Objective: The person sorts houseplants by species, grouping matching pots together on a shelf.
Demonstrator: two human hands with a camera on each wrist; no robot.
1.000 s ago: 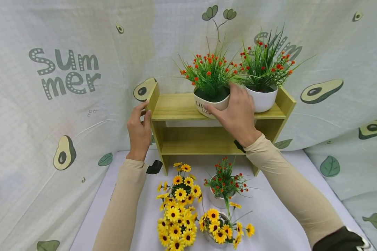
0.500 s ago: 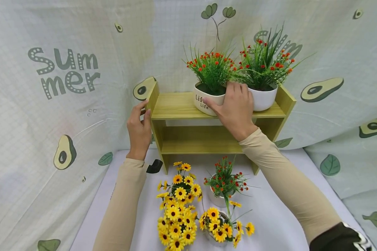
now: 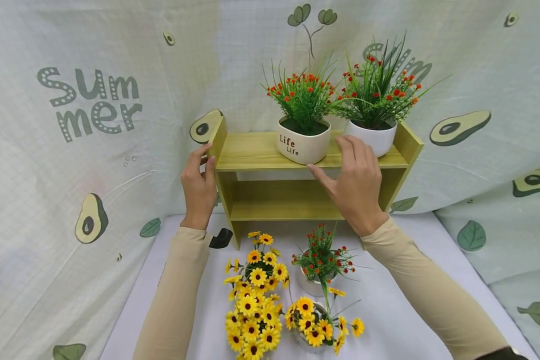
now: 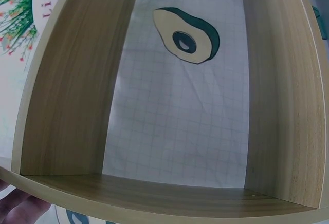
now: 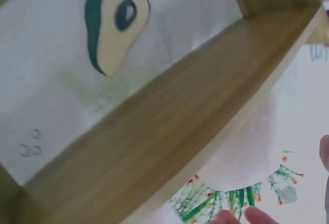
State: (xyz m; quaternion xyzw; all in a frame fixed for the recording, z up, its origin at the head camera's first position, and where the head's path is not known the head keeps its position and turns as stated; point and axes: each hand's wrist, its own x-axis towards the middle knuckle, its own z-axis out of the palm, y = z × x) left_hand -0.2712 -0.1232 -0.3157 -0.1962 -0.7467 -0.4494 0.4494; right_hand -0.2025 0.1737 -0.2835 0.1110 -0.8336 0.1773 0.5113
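Observation:
A cream pot (image 3: 303, 144) lettered "Life", planted with grass and small red flowers, stands upright on the top board of the wooden shelf (image 3: 247, 150). My right hand (image 3: 357, 182) is just right of it, thumb and fingers spread and holding nothing. The fingertips overlap a white pot (image 3: 373, 139) with similar red flowers at the top board's right end. At the shelf's left side panel, my left hand (image 3: 199, 187) touches the panel with its fingertips. In the left wrist view its fingers (image 4: 25, 208) show on the panel's outer side.
Yellow sunflower plants (image 3: 254, 310) stand on the white table (image 3: 387, 310) in front of the shelf. Beside them are a potted red-flowered plant (image 3: 321, 260) and a smaller sunflower pot (image 3: 312, 325). A printed cloth (image 3: 117, 40) hangs behind.
The cream pot shifted slightly and came upright on the top board. My right hand let go of it and drew back down and to the right. The left hand stayed put.

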